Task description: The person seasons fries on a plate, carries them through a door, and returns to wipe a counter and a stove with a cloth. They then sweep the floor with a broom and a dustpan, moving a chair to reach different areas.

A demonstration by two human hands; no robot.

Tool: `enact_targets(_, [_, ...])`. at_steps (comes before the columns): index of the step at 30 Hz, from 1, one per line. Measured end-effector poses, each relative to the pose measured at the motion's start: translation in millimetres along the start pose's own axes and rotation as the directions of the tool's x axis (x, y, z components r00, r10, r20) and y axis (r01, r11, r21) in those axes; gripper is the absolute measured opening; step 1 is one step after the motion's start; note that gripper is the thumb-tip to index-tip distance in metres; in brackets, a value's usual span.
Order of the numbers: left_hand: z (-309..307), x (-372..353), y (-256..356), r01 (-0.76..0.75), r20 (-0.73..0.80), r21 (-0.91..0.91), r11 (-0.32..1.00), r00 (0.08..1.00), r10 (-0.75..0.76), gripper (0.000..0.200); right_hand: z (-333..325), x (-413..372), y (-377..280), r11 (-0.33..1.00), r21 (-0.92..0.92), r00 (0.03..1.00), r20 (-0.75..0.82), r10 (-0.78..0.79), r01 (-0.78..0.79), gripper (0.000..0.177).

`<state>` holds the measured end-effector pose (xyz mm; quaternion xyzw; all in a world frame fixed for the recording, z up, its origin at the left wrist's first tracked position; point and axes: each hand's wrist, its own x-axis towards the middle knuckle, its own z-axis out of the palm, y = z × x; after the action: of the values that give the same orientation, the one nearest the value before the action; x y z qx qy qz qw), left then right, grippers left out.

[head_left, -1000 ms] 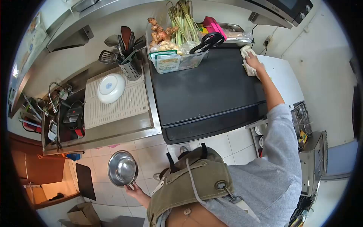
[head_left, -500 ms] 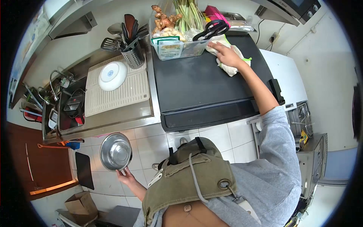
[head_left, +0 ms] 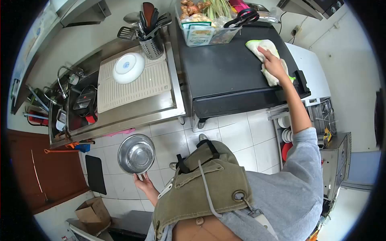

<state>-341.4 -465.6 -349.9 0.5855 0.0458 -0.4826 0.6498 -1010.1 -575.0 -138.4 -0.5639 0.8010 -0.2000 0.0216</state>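
My left hand point(head_left: 145, 182) grips the near rim of a shiny metal bowl point(head_left: 136, 154), thumb and fingers at its edge. The bowl is held over the tiled floor, its inside facing up. My right hand point(head_left: 274, 66) presses a white cloth with bright green edging point(head_left: 263, 46) onto the black top point(head_left: 225, 68), near its right side. Its fingers reach over the bunched cloth, and part of their grip is hidden. Behind the cloth stands a clear plastic container point(head_left: 201, 38) with ginger and green stalks, and black-handled scissors point(head_left: 243, 18) lie across its right end.
Left of the black top, a white bowl point(head_left: 128, 67) lies upside down on a beige draining mat point(head_left: 120, 94), beside a metal utensil holder point(head_left: 152, 47). Further left is a sink point(head_left: 86, 100) with dishes. A dish rack point(head_left: 281, 122) stands low on the right; a cardboard box point(head_left: 93, 213) sits lower left.
My right hand has moved the cloth right and toward me, away from the container. The view has shifted, and my left hand still holds the metal bowl.
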Motion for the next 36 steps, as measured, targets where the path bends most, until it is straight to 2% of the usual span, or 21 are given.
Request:
enact_targets(3, [-14.2,8.5,2.8,0.003,0.041,0.001,1.000,0.999,-0.003,0.050,51.0,14.3,-30.3,0.995,0.100,1.000,-0.024,0.005,-0.002,0.052])
enact_targets(5, [-18.2,15.0,6.6,0.011,0.038,0.026,1.000,0.999,-0.012,0.052,57.1,-10.6,-160.6,0.990,-0.114,0.985,0.139,0.098,-0.082,0.066])
enact_targets(6, [-22.6,22.8,5.5,0.014,0.040,0.003,1.000,0.999,-0.014,0.052,76.5,-25.0,-205.8,0.994,-0.013,0.980,0.172,-0.104,0.108,0.070])
enact_targets(8, [-32.0,38.9,5.2,0.052,0.034,-0.040,0.998,0.998,-0.051,0.034,122.2,-42.3,-276.1,0.858,0.311,0.872,0.144,-0.467,0.408,0.043])
enact_targets(9, [-35.5,41.1,8.2,0.061,0.043,-0.026,0.998,0.997,-0.059,0.034,107.6,-49.7,-314.7,0.705,0.580,0.782,0.178,-0.597,0.407,0.030])
enact_targets(11, [-33.0,44.9,14.0,0.023,-0.013,0.002,1.000,1.000,-0.023,0.039,100.2,-68.5,-358.0,0.636,0.672,0.817,0.080,-0.572,0.379,0.027])
enact_targets(13, [-46.7,54.2,21.6,-0.006,0.067,0.021,1.000,0.998,0.005,0.044,66.4,-71.2,-361.3,0.583,0.608,0.810,-0.185,-0.557,0.539,0.027])
enact_targets(15, [-64.6,73.6,26.3,-0.044,0.039,-0.007,0.999,0.998,0.044,0.044,8.0,-67.3,-322.8,0.728,0.391,0.821,-0.365,-0.439,0.563,0.028])
enact_targets(16, [-72.8,77.3,27.8,-0.037,0.048,-0.004,0.999,0.998,0.037,0.044,-29.0,-63.8,-294.0,0.841,0.383,0.917,-0.268,-0.294,0.381,0.030])
enact_targets(17, [-80.6,81.5,31.4,-0.073,0.033,0.000,0.997,0.997,0.073,0.044,-44.0,-53.0,-249.9,0.912,0.150,0.860,-0.418,-0.291,0.381,0.031])
enact_targets(20, [-83.8,83.2,42.2,-0.122,-0.031,-0.010,0.992,0.992,0.122,0.042,-70.5,-22.9,-78.0,0.990,-0.129,0.863,-0.505,-0.012,-0.062,0.030])
enact_targets(23, [-81.1,78.5,53.4,-0.108,-0.104,-0.013,0.994,0.989,0.106,0.041,-10.5,-32.6,32.3,0.743,-0.520,0.856,-0.499,0.135,-0.421,0.032])
enact_targets(25, [-73.1,73.4,52.5,-0.094,-0.079,0.052,0.994,0.992,0.098,0.038,6.1,-33.7,-51.7,0.774,-0.593,0.975,-0.127,0.182,-0.222,0.030])
enact_targets(26, [-67.6,71.8,51.8,-0.097,-0.077,0.096,0.991,0.992,0.105,0.038,17.6,-40.0,-122.0,0.918,-0.373,0.991,-0.049,0.122,-0.132,0.021])
enact_targets(27, [-63.5,75.6,50.3,-0.096,-0.069,0.111,0.989,0.992,0.104,0.038,43.4,-53.9,-177.6,0.901,-0.414,0.987,-0.035,-0.158,0.130,0.020])
enact_targets(28, [-60.2,81.5,46.3,-0.103,-0.049,0.122,0.987,0.993,0.110,0.038,101.8,-60.6,-217.2,0.983,0.009,0.982,0.041,-0.182,0.182,0.019])
enact_targets(29, [-56.9,84.8,42.3,-0.108,-0.029,0.129,0.986,0.993,0.112,0.039,61.5,-79.0,-277.2,0.731,0.167,0.721,0.130,-0.681,0.661,0.024])
enact_targets(30, [-52.1,84.8,38.4,-0.118,0.042,0.111,0.987,0.993,0.114,0.040,58.8,-93.6,-304.0,0.591,0.408,0.630,0.050,-0.775,0.695,0.028])
enact_targets(32, [-44.6,91.0,38.2,-0.102,0.054,0.119,0.988,0.994,0.096,0.040,25.0,-101.7,-322.1,0.552,0.497,0.638,-0.005,-0.770,0.670,0.033])
enact_targets(34, [-42.2,98.1,35.3,-0.086,0.039,0.105,0.991,0.996,0.082,0.041,-17.7,-89.1,-280.3,0.690,0.312,0.747,-0.115,-0.655,0.653,0.035])
enact_targets(36, [-38.5,81.3,33.0,-0.116,0.103,0.132,0.984,0.989,0.102,0.041,-57.7,-70.2,-206.1,0.941,0.113,0.948,-0.048,-0.315,0.318,0.032])
